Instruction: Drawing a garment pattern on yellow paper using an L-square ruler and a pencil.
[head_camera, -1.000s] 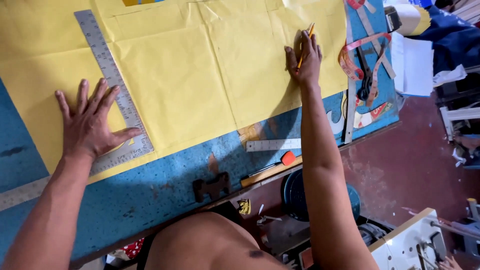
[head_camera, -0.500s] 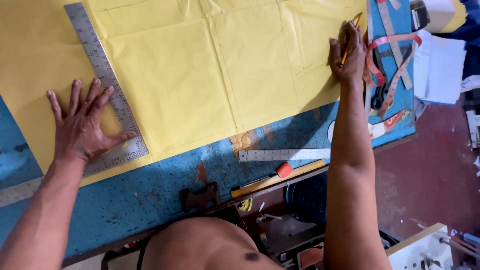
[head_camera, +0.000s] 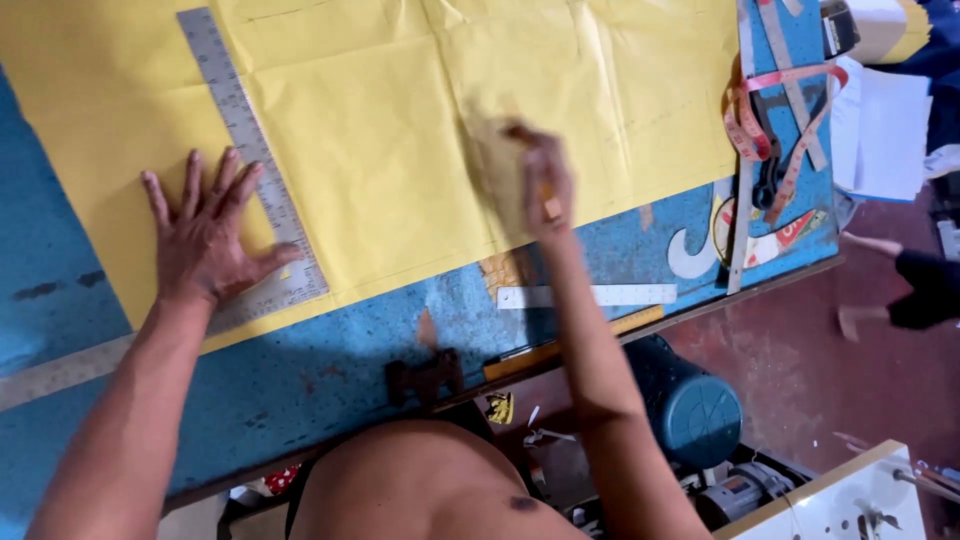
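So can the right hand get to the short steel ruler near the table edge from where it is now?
Probably yes. The right hand hovers over the yellow paper, blurred and holding what looks like a pencil. The short ruler lies bare on the blue table just below it, with nothing between them.

Between the left hand (head_camera: 208, 240) and right hand (head_camera: 540, 185) lies open paper (head_camera: 400, 150); the square (head_camera: 255, 170) runs under the left fingers. Right of the right hand, tape (head_camera: 790, 130) and scissors (head_camera: 768, 165) crowd the table edge.
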